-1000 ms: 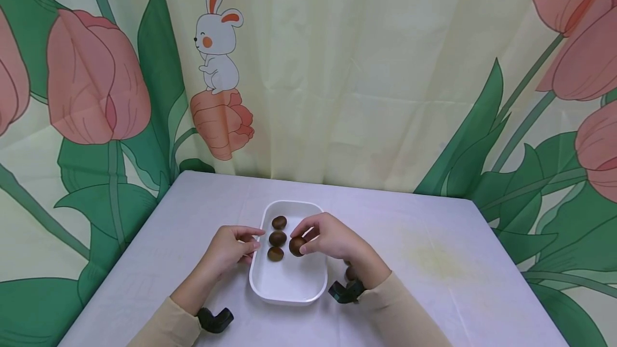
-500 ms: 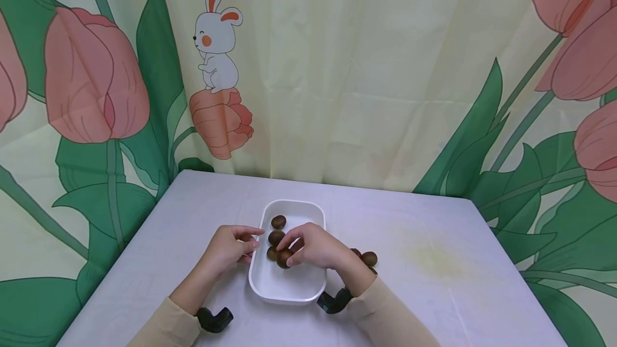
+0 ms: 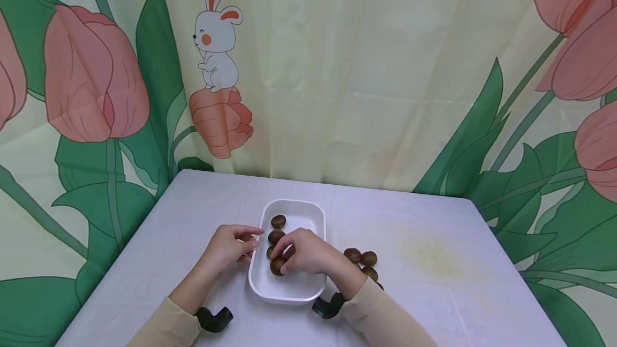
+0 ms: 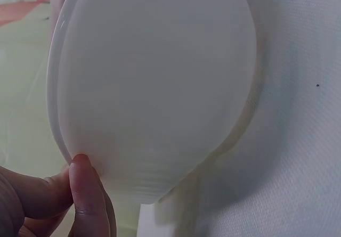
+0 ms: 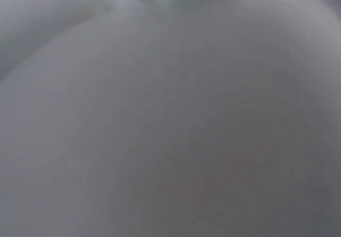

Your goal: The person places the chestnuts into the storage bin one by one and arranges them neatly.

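A white rectangular tray (image 3: 299,289) lies on the table with a column of brown chestnuts (image 3: 276,237) along its left side. Low in the tray, at the near end of that column, my right hand (image 3: 308,253) pinches another chestnut (image 3: 277,266) between thumb and fingers. Its fingers partly cover the chestnut just beyond. My left hand (image 3: 232,244) holds the tray's left rim; in the left wrist view its fingertips (image 4: 82,178) pinch the edge of the tray wall (image 4: 154,88). The right wrist view shows mostly a blurred pale surface.
Several loose chestnuts (image 3: 369,258) lie on the white-covered table (image 3: 414,304) right of the tray, partly hidden behind the right wrist. A curtain (image 3: 337,68) printed with tulips and a rabbit hangs behind the table. Each wrist carries a black camera mount (image 3: 214,319).
My right hand has moved left and nearer with its chestnut, from the tray's middle down to the near end of the column. The left hand stays at the rim.
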`<action>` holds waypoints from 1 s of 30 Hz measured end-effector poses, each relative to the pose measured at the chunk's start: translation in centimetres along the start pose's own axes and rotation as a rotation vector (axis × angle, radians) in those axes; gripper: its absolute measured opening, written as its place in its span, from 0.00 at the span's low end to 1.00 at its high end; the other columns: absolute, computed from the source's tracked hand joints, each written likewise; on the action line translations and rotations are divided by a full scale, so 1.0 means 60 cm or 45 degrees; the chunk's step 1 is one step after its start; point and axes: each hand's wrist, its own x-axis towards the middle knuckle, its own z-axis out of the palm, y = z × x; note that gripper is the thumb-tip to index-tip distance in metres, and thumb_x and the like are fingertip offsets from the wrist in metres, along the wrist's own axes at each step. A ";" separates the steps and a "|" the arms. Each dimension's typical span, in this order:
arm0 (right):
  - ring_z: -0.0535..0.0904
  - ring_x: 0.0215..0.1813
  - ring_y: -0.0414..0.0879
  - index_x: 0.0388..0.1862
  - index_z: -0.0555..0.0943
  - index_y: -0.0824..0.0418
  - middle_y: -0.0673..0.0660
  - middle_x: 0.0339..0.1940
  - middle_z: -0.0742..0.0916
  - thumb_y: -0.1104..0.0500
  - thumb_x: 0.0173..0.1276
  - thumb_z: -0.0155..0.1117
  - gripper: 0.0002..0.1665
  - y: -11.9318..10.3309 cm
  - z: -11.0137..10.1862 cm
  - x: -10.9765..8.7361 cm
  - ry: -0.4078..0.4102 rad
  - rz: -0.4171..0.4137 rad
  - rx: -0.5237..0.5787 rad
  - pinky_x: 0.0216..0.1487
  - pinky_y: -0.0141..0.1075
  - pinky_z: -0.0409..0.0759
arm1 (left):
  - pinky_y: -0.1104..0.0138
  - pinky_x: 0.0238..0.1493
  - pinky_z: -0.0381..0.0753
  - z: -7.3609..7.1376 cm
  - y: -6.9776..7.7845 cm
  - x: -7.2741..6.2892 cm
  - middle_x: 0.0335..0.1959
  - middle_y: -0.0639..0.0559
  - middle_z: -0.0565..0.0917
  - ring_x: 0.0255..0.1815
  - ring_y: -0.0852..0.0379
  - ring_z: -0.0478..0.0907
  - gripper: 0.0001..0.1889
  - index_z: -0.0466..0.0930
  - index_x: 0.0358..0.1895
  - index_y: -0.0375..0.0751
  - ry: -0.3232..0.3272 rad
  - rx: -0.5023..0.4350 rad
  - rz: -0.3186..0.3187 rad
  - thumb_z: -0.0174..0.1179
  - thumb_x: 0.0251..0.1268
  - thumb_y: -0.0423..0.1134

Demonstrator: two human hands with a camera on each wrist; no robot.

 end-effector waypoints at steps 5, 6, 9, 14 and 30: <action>0.81 0.36 0.36 0.38 0.93 0.50 0.42 0.32 0.90 0.72 0.51 0.83 0.20 -0.002 0.012 0.004 0.009 0.004 -0.043 0.39 0.27 0.79 | 0.64 0.29 0.89 0.000 0.000 -0.001 0.40 0.41 0.85 0.27 0.54 0.83 0.16 0.91 0.57 0.39 -0.010 -0.010 0.016 0.72 0.67 0.27; 0.82 0.35 0.36 0.38 0.93 0.50 0.42 0.32 0.90 0.73 0.51 0.83 0.20 -0.002 0.015 0.005 0.008 0.008 -0.038 0.39 0.27 0.79 | 0.64 0.29 0.89 0.000 0.000 -0.001 0.40 0.41 0.85 0.26 0.54 0.83 0.16 0.91 0.57 0.39 -0.011 -0.013 0.018 0.72 0.67 0.27; 0.83 0.35 0.36 0.37 0.93 0.50 0.42 0.30 0.90 0.74 0.50 0.83 0.21 -0.001 0.022 0.007 0.004 0.026 -0.036 0.39 0.27 0.79 | 0.64 0.29 0.89 0.000 0.001 -0.002 0.39 0.41 0.86 0.26 0.54 0.83 0.16 0.92 0.56 0.39 -0.013 -0.017 0.022 0.72 0.67 0.27; 0.84 0.36 0.35 0.35 0.93 0.48 0.40 0.28 0.90 0.73 0.49 0.85 0.21 0.000 0.028 0.009 0.018 0.032 -0.078 0.44 0.27 0.79 | 0.64 0.28 0.88 0.000 0.001 -0.001 0.40 0.42 0.86 0.26 0.54 0.83 0.16 0.92 0.56 0.39 -0.007 -0.021 0.027 0.72 0.67 0.27; 0.84 0.43 0.32 0.37 0.95 0.49 0.41 0.37 0.94 0.72 0.55 0.81 0.18 -0.006 0.029 0.008 0.071 0.013 -0.105 0.46 0.27 0.80 | 0.69 0.27 0.85 0.000 -0.001 0.001 0.39 0.43 0.86 0.26 0.56 0.83 0.16 0.92 0.55 0.40 0.006 -0.027 0.016 0.72 0.66 0.26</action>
